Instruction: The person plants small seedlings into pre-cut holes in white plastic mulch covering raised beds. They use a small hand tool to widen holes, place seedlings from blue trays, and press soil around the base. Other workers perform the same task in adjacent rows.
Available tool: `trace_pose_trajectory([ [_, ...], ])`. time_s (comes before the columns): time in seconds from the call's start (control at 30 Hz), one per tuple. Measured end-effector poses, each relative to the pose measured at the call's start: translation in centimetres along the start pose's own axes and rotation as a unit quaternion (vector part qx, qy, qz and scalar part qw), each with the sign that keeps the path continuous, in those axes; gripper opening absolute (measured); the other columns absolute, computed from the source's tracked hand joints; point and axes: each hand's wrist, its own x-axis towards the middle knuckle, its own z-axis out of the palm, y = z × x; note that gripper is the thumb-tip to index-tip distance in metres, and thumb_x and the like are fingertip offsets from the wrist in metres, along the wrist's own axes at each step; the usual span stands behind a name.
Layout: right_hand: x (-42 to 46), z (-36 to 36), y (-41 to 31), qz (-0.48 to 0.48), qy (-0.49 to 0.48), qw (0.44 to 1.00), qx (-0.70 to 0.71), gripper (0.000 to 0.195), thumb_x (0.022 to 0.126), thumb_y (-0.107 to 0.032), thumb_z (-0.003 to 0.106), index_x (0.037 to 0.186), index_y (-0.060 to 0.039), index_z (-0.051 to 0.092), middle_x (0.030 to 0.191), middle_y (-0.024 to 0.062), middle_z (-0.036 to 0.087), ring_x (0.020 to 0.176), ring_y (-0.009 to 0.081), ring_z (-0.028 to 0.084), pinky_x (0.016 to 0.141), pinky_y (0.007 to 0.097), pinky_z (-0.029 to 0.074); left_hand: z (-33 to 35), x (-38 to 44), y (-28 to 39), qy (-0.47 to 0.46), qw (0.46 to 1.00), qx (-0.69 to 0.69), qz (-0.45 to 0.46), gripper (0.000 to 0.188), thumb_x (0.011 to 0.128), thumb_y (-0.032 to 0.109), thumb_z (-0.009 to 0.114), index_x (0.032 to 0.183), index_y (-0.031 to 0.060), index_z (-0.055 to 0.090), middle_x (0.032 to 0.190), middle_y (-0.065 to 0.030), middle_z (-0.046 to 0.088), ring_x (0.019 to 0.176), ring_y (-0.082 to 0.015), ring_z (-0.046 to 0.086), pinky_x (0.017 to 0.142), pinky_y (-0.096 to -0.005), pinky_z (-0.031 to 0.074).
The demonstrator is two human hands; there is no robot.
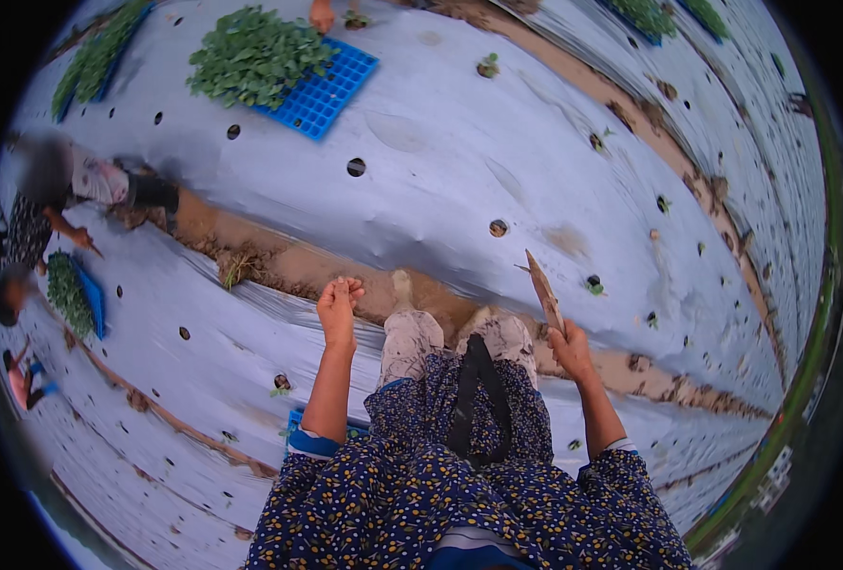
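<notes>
My right hand (pixel 570 349) grips the lower end of a pointed wooden stake (pixel 544 291), its tip aimed up and away from me over the silver plastic mulch film (pixel 421 192). My left hand (pixel 339 308) hangs above the muddy furrow, fingers curled in toward the thumb, and I see nothing in it. Beyond the stake lies a planting hole (pixel 498 228) cut in the film. A seedling (pixel 594 286) grows from another hole to the right of the stake. Further off, a blue plug tray (pixel 329 85) carries dense green seedlings (pixel 257 57) on its left part; many right-hand cells are bare.
My muddy boots (pixel 411 342) stand in the wet furrow (pixel 293 263). Another person's hand (pixel 322 16) reaches to the far tray's edge. Co-workers (pixel 97 174) are at the left. More seedling trays (pixel 90 292) lie on the beds, and part of a blue tray (pixel 294 420) shows behind my left arm.
</notes>
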Motion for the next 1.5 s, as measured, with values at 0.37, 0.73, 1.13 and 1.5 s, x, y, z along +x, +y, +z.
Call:
trace_pose_trajectory([
  [0.37,0.4,0.6,7.1,0.011,-0.011,1.0,-0.027,0.025,0.076,-0.022,0.05,0.083,0.0019,0.051,0.062,0.0176,0.054,0.059,0.0266,0.054,0.057,0.0365,0.042,5.8,-1.9,-1.0,-0.055,0.996,0.063,0.008,0.019,0.085,0.025,0.046,0.082,0.0081,0.054,0.08,-0.0019,0.059,0.068,-0.0073,0.054,0.059,-0.0184,0.039],
  [0.73,-0.5,-4.3,11.4,-0.065,-0.058,0.986,-0.139,0.026,0.076,-0.024,0.049,0.084,0.0007,0.052,0.076,0.0251,0.054,0.075,0.0399,0.052,0.067,0.0452,0.04,11.1,-9.9,-6.4,-0.013,0.998,0.051,0.025,0.018,0.086,0.022,0.045,0.083,0.0073,0.055,0.079,-0.0019,0.059,0.068,-0.0068,0.054,0.059,-0.0185,0.037],
  [1.13,6.0,-5.8,12.7,-0.059,-0.064,0.966,-0.244,0.025,0.079,-0.024,0.046,0.085,0.0009,0.049,0.081,0.025,0.056,0.078,0.0407,0.053,0.07,0.0469,0.041,13.3,-15.1,-6.9,-0.025,0.996,0.059,0.057,0.015,0.085,0.019,0.046,0.085,0.007,0.054,0.081,-0.0025,0.059,0.071,-0.0085,0.055,0.061,-0.0188,0.038],
  [1.5,17.6,0.2,13.1,-0.012,-0.035,0.947,-0.318,0.018,0.079,-0.018,0.046,0.083,-0.0005,0.048,0.079,0.0217,0.057,0.076,0.0363,0.056,0.067,0.0445,0.044,13.7,-5.5,-11.2,-0.155,0.978,0.142,-0.021,0.013,0.084,0.009,0.045,0.092,0.0026,0.053,0.081,-0.0038,0.057,0.069,-0.0087,0.052,0.065,-0.0203,0.04],
])
